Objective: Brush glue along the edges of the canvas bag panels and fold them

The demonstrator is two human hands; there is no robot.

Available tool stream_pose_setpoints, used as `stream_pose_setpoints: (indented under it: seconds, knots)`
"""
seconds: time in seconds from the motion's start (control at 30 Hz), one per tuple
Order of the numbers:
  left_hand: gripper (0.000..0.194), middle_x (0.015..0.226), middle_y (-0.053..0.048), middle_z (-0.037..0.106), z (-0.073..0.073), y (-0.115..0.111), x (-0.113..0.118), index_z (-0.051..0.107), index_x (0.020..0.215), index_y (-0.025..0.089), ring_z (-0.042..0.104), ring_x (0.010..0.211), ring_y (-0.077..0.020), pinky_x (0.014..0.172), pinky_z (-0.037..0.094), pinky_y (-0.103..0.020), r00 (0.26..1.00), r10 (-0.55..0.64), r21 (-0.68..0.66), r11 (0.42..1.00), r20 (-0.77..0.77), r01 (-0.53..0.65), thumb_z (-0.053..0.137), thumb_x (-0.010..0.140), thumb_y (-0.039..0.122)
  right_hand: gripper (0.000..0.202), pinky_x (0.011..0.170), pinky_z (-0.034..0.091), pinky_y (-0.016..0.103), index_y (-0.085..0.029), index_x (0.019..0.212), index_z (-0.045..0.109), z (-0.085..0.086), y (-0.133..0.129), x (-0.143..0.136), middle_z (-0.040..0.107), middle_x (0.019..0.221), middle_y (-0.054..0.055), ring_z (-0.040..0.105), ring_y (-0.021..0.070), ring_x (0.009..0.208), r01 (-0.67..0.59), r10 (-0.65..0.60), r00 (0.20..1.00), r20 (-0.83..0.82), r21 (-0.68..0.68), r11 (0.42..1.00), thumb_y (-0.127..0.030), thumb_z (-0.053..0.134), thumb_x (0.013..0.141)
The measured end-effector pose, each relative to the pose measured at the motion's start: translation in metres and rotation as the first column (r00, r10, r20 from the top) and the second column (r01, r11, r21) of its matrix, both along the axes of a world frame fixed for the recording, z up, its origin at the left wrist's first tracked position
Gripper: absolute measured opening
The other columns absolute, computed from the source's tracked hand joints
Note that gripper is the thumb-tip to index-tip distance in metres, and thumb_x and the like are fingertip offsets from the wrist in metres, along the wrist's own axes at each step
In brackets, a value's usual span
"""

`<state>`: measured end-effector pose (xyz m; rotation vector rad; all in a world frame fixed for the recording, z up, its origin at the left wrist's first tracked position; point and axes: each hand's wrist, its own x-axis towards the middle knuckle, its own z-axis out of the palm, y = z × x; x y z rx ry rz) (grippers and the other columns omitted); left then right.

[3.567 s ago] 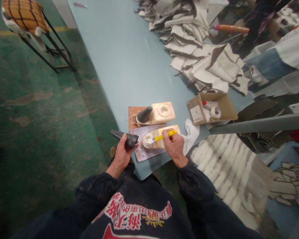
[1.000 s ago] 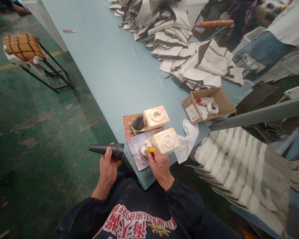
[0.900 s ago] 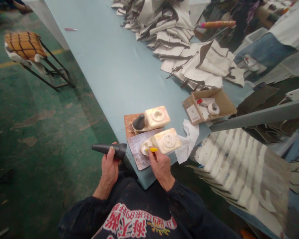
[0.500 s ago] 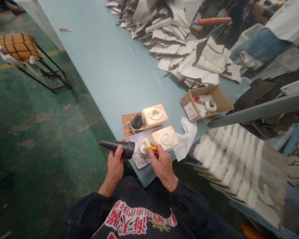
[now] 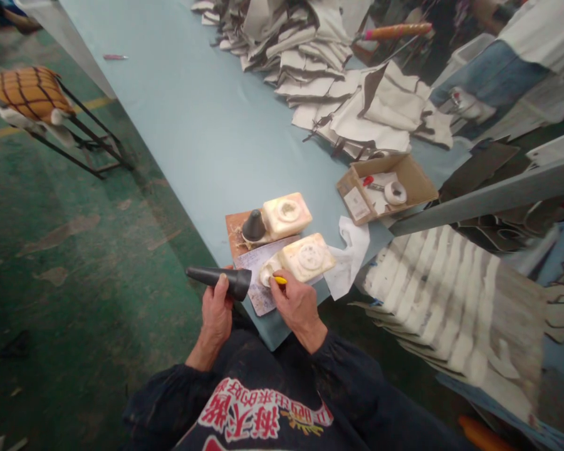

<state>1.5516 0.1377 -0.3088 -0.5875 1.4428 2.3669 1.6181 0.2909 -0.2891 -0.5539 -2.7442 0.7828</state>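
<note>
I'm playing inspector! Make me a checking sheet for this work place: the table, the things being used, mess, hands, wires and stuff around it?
Surface: pale blue table, with a speckled sheet near its corner.
Job's things: near cream container; far cream container with an upright black cone at its end.
Clutter: piled pale pieces; cardboard box holding a tape roll; crumpled white sheet.
Hands: left hand grips a long black cone; right hand pinches a yellow handle by the near container.
Cables: nothing seen.
Surroundings: stool on worn green floor.
</note>
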Motion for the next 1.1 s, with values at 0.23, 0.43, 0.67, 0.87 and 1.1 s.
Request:
stream_pose_setpoints:
  seconds: [0.23,0.43,0.67,0.87,1.1]
  knots:
    - [0.055,0.093,-0.001,0.076,-0.02,-0.013,-0.006,0.075,0.1,0.018,0.068,0.088,-0.0176,0.075,0.056,-0.027,0.996,0.004,0.006,1.0,0.085,-0.004,0.087,0.066,0.06,0.032,0.056,0.046,0.025,-0.016,0.096,0.077,-0.004,-0.004,0.004,0.075,0.07,0.005,0.064,0.0155,0.051,0.142,-0.16,0.975,-0.154,-0.123,0.982,-0.036,0.052,0.098]
    - [0.061,0.09,0.0,0.076,-0.03,-0.029,-0.034,0.074,0.103,0.016,0.067,0.081,-0.0148,0.073,0.056,-0.025,0.99,-0.062,0.029,0.998,0.125,0.058,0.089,0.062,0.058,0.029,0.057,0.051,0.025,-0.016,0.089,0.074,-0.01,-0.02,0.004,0.072,0.064,0.003,0.067,0.0166,0.053,0.366,-0.405,0.9,-0.161,-0.228,0.902,-0.038,0.055,0.095]
    - [0.061,0.085,-0.001,0.077,-0.037,-0.051,-0.065,0.072,0.104,0.015,0.069,0.074,-0.0166,0.062,0.055,-0.025,0.975,-0.159,0.027,0.987,0.158,0.157,0.089,0.064,0.057,0.029,0.049,0.048,0.025,-0.016,0.092,0.067,-0.014,-0.042,0.002,0.061,0.054,-0.003,0.06,0.0157,0.046,0.572,-0.669,0.733,-0.124,-0.419,0.705,-0.043,0.058,0.093]
    - [0.062,0.088,-0.004,0.079,-0.045,-0.06,-0.087,0.071,0.106,0.014,0.073,0.088,-0.023,0.077,0.059,-0.032,0.958,-0.232,0.003,0.972,0.17,0.235,0.086,0.067,0.06,0.031,0.042,0.042,0.023,-0.015,0.092,0.065,-0.008,-0.053,-0.011,0.058,0.051,-0.005,0.053,0.013,0.04,0.645,-0.799,0.589,-0.122,-0.523,0.556,-0.046,0.06,0.09]
    - [0.061,0.09,-0.006,0.079,-0.053,-0.06,-0.099,0.069,0.106,0.014,0.074,0.099,-0.0285,0.087,0.06,-0.039,0.936,-0.299,0.035,0.954,0.183,0.298,0.086,0.067,0.059,0.03,0.043,0.042,0.021,-0.016,0.092,0.063,-0.008,-0.06,-0.018,0.057,0.052,-0.007,0.052,0.0111,0.041,0.665,-0.843,0.522,-0.132,-0.555,0.499,-0.046,0.059,0.091]
